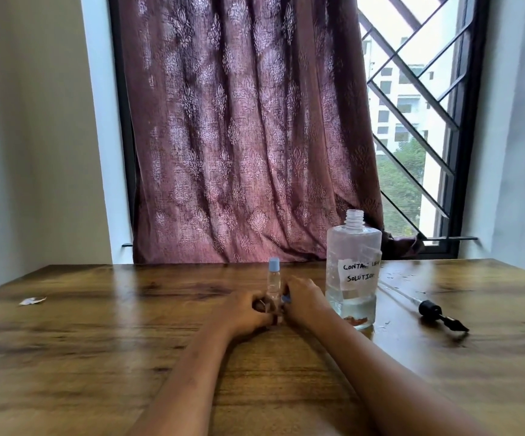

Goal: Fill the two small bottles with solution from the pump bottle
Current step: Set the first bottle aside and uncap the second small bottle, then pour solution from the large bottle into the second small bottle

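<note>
Now both hands meet at the middle of the brown wooden table [129, 341]. The left hand [248, 313] has its fingers curled around a small clear thing, which I judge to be the second small bottle [277, 319]; it is mostly hidden. The right hand [302, 298] pinches a little light blue cap [286, 298] at its top. I cannot tell if the cap goes on or comes off.

The first small clear bottle with a light blue cap [274, 280] stands upright just behind the hands. To the right, near the right hand, stands the large clear plastic bottle with a handwritten paper label [353, 247]. Its neck is open and only a little solution sits at its bottom. The black pump head with its long thin tube [431, 308] lies on the table, further right.

To do this step well, the left hand should keep the bottle upright and hold it firmly without squeezing, so no liquid comes out. Only the right fingertips should turn the cap, straight on the thread. The knuckles must not push the bottle standing behind.
</note>
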`<control>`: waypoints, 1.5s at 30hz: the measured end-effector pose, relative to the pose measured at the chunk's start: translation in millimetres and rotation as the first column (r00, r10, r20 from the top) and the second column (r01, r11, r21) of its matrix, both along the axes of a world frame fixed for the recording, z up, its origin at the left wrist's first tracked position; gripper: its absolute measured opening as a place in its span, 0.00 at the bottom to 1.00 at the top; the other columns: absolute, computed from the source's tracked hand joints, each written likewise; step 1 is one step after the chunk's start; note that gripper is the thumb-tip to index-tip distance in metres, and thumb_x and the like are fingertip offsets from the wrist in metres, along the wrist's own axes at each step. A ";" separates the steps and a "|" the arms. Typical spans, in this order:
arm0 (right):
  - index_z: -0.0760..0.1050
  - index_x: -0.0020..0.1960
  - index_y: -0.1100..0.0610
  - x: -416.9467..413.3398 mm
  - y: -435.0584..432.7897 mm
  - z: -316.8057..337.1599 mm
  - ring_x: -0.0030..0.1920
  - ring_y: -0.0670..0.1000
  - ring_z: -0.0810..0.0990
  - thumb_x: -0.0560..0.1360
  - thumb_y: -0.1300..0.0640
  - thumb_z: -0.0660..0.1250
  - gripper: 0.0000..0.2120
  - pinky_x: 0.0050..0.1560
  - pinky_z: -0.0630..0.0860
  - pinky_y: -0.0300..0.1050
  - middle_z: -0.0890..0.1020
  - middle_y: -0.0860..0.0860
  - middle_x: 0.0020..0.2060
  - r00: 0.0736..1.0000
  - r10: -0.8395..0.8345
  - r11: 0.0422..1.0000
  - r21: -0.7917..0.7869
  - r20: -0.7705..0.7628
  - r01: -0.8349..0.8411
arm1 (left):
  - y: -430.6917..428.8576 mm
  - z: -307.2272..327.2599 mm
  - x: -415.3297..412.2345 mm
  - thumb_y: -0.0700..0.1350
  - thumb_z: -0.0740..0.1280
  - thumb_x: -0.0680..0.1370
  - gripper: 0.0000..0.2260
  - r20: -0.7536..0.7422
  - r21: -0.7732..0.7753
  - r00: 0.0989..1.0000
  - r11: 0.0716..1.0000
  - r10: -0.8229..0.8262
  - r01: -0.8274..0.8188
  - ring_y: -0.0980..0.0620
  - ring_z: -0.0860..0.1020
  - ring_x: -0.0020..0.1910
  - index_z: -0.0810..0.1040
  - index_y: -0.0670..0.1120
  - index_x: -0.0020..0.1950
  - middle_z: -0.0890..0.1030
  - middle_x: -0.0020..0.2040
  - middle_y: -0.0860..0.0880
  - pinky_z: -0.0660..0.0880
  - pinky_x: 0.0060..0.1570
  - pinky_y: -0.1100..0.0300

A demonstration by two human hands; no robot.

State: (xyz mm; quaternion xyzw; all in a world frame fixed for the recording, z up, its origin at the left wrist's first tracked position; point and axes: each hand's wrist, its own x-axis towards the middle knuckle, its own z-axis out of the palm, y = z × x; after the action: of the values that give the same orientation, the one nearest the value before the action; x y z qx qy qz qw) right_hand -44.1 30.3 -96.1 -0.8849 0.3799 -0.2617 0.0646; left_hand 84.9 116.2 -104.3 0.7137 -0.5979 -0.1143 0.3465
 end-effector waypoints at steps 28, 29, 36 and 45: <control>0.66 0.62 0.54 -76.3 -1.9 74.0 0.53 0.55 0.72 0.69 0.58 0.71 0.24 0.50 0.75 0.52 0.75 0.57 0.52 0.635 0.161 0.703 -0.539 0.756 0.464 | -11.4 -7.9 0.4 0.64 0.69 0.60 0.10 0.051 0.004 0.998 0.999 -0.046 0.046 0.57 0.77 0.41 0.77 0.66 0.39 0.79 0.39 0.59 0.74 0.48 0.58; 0.65 0.63 0.53 -78.3 -6.0 73.3 0.53 0.56 0.72 0.69 0.54 0.71 0.26 0.51 0.72 0.53 0.75 0.57 0.53 0.637 0.091 0.690 -0.510 0.766 0.514 | -11.4 -7.8 0.1 0.62 0.71 0.61 0.09 0.055 0.007 0.997 0.999 -0.047 0.047 0.57 0.77 0.42 0.76 0.66 0.39 0.79 0.40 0.59 0.73 0.48 0.58; 0.59 0.72 0.50 -80.5 -23.8 62.6 0.63 0.62 0.67 0.62 0.43 0.75 0.44 0.58 0.65 0.61 0.67 0.55 0.66 0.527 -0.326 0.735 -0.140 0.785 0.664 | -12.2 -9.0 0.0 0.60 0.71 0.63 0.09 0.055 0.010 0.998 0.999 -0.043 0.043 0.57 0.78 0.43 0.77 0.65 0.42 0.80 0.41 0.58 0.75 0.50 0.57; 0.70 0.59 0.52 -105.0 -44.2 62.2 0.59 0.55 0.74 0.59 0.48 0.80 0.33 0.56 0.72 0.48 0.77 0.54 0.57 0.538 -0.107 0.993 0.065 0.836 0.097 | -14.6 -11.7 0.2 0.62 0.69 0.61 0.17 0.051 -0.009 0.998 1.000 -0.022 0.022 0.58 0.79 0.43 0.80 0.56 0.46 0.82 0.41 0.57 0.76 0.50 0.57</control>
State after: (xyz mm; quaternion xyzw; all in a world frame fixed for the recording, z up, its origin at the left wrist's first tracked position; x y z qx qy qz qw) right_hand -149.1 -14.0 -33.9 -0.6287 0.3554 -0.6533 0.2272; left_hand 85.1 101.5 -116.0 0.7081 -0.6148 -0.0971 0.3335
